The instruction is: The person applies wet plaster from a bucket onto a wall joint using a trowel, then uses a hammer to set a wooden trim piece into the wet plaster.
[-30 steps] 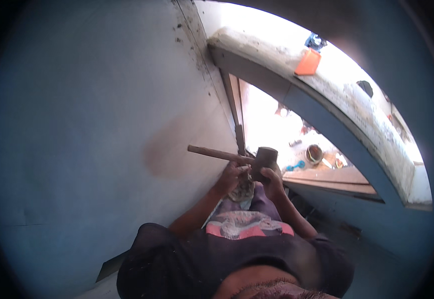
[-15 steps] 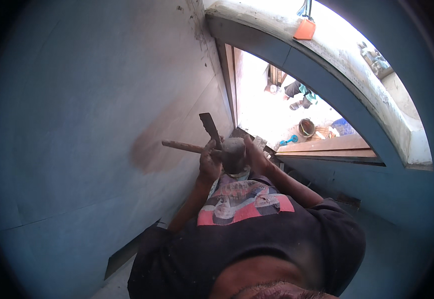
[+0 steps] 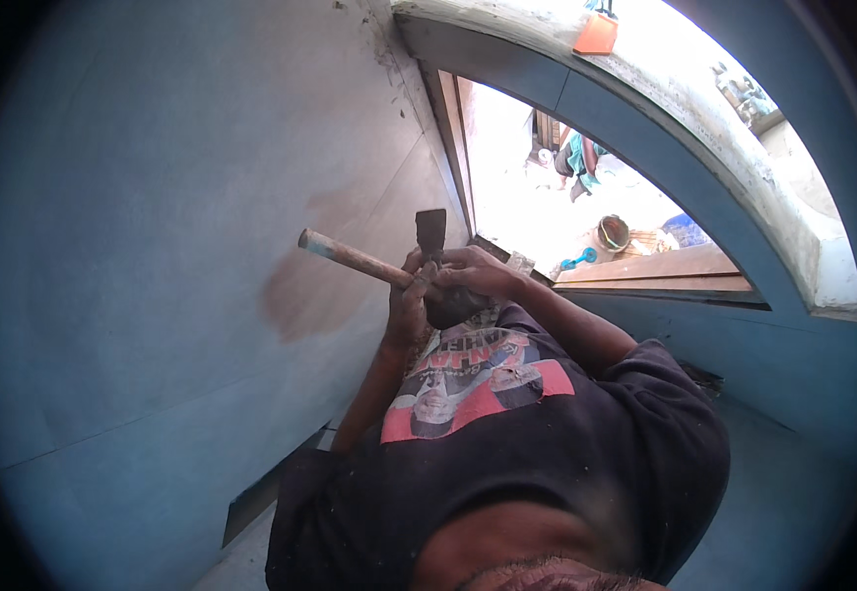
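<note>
My left hand (image 3: 407, 313) is closed around a round wooden handle (image 3: 352, 258) that sticks out to the left. The dark, blocky head (image 3: 451, 309) of this mallet-like tool lies below my right hand, partly covered. Above my fingers a dark, flat-ended blade (image 3: 430, 231) points up and away from me. My right hand (image 3: 476, 272) reaches in from the right, its fingers pressed together at the blade's base beside my left fingers. How the blade's lower end is held is hidden. Both hands are close in front of my chest.
A pale wall (image 3: 153, 246) with a brown damp patch (image 3: 305, 295) stands close on the left. Ahead right is a wood-framed opening (image 3: 665, 268). Through it show a bucket (image 3: 613, 233), a blue scoop-like object (image 3: 578, 259) and a crouching person (image 3: 580, 163). An orange dustpan (image 3: 596, 34) sits higher up.
My right hand has moved from the side of the dark head up to the blade's base. The handle's free end has risen, and the blade has swung upright. The person beyond the opening has shifted.
</note>
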Available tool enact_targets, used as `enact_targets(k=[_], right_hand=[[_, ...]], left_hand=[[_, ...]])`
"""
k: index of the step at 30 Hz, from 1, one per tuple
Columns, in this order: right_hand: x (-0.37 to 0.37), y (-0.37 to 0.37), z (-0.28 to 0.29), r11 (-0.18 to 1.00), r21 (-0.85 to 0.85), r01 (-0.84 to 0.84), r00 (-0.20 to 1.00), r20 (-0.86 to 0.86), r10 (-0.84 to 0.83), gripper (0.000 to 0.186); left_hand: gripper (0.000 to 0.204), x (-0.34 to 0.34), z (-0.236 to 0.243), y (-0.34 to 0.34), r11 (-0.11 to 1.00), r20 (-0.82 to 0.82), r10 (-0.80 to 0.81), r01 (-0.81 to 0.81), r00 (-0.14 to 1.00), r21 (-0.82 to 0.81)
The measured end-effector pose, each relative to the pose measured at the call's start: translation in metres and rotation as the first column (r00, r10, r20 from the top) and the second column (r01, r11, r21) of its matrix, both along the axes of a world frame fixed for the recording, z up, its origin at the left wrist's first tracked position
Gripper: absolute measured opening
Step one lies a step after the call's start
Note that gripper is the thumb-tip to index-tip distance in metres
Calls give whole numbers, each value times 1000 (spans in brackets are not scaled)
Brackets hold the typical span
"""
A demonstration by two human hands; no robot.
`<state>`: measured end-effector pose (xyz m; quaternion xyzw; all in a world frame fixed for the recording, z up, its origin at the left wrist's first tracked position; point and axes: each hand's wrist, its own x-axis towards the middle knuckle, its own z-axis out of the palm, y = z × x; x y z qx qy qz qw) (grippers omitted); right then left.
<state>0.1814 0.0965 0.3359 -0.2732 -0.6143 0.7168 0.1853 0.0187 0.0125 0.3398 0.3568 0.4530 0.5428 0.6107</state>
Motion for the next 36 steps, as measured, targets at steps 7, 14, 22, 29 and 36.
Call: enact_targets(k=[7, 14, 22, 29, 36], right_hand=[[-17, 44, -32, 884, -225, 410, 907, -2, -421, 29], [-42, 113, -94, 765, -316, 562, 827, 218, -518, 22], [-55, 151, -94, 746, -181, 641, 752, 344, -562, 21], [-32, 147, -40, 766, 97, 636, 759, 99, -643, 25], [-24, 155, -40, 462, -729, 505, 729, 74, -680, 22]], left_hand=[[51, 2, -8, -7, 980, -193, 194, -184, 962, 68], [45, -20, -24, -41, 934, -221, 337, -355, 915, -46], [46, -37, -58, -91, 832, -345, 479, -542, 808, -115], [45, -37, -67, -111, 776, -393, 509, -605, 766, -176], [41, -35, -74, -108, 768, -362, 529, -615, 768, -182]])
